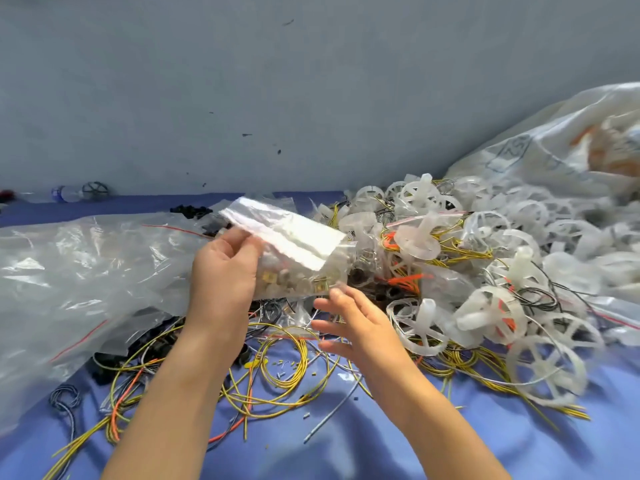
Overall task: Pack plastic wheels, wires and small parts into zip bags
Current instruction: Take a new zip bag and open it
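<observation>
Grip: left hand (pixel 225 271) holds zip bag (pixel 298 237) of small parts (pixel 294 284), up above the wires (pixel 284 365) | right hand (pixel 360 323) wide, empty, just under bag | step: filling | next maybe: press zip closed

Blue cloth (pixel 381 445) under wires (pixel 302 353), wheels (pixel 540 367), bags (pixel 69 271)

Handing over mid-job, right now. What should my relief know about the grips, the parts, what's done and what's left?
Left grip holds a zip bag part-filled with small parts, raised over the cloth.
Right grip open, empty, just below the bag.
Wheels piled at right; wires loose in front.
Done: small parts in this bag.
Left: seal it if unsealed, then bag wheels and wires.
</observation>
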`<state>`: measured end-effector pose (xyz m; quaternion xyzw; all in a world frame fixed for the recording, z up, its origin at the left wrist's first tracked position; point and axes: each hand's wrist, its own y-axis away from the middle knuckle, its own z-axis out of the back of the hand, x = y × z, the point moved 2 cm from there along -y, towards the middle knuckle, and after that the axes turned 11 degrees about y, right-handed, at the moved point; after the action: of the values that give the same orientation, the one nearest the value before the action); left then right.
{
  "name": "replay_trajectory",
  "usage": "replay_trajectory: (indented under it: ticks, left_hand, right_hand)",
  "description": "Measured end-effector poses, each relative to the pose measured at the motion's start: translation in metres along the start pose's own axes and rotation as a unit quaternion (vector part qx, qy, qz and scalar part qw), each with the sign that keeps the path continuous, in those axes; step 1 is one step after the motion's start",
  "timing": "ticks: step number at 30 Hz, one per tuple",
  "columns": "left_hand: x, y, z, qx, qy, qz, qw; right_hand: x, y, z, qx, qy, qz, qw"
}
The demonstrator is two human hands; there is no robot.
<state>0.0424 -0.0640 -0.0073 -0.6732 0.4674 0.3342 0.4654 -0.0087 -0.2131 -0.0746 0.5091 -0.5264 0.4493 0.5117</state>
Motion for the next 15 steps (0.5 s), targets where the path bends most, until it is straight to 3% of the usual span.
replay_trajectory:
  ticks: [5, 10, 12, 15]
  left_hand:
    - [0.021, -0.010, 0.013, 0.006, 0.005, 0.053, 0.999]
    - [0.057, -0.017, 0.036, -0.030, -0.062, 0.185, 0.980]
    - [0.062, -0.021, 0.049, -0.049, -0.189, 0.142, 0.970]
    - [0.042, -0.017, 0.065, -0.135, -0.347, -0.021, 0.928]
  right_hand:
    - [-0.006, -0.007, -0.005, 0.024, -0.042, -0.020, 0.999]
    - [-0.012, -0.020, -0.015, -0.009, -0.063, -0.059, 0.996]
    - [-0.014, -0.023, -0.023, -0.014, -0.050, -0.063, 0.997]
    - [-0.015, -0.026, -0.033, -0.009, -0.035, -0.060, 0.998]
